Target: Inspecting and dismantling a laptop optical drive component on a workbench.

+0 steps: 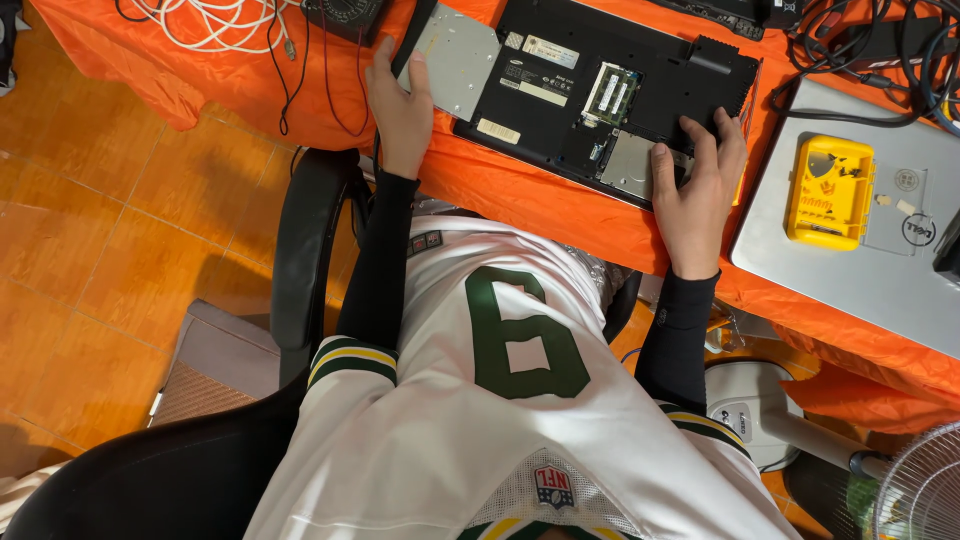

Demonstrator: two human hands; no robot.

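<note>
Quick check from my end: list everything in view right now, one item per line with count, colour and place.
laptop: one, black, upside down on the table, bottom panel open
optical drive: one, silver, pulled out at the laptop's left side
second laptop: one, silver, closed, right side of table
yellow case: one, on the silver laptop
tablecloth: one, orange, covers the table
cables: several, white and black, top left
chair: one, black, under the person
fan: one, white, bottom right
left hand: on the optical drive
right hand: on the laptop's open bay
</note>
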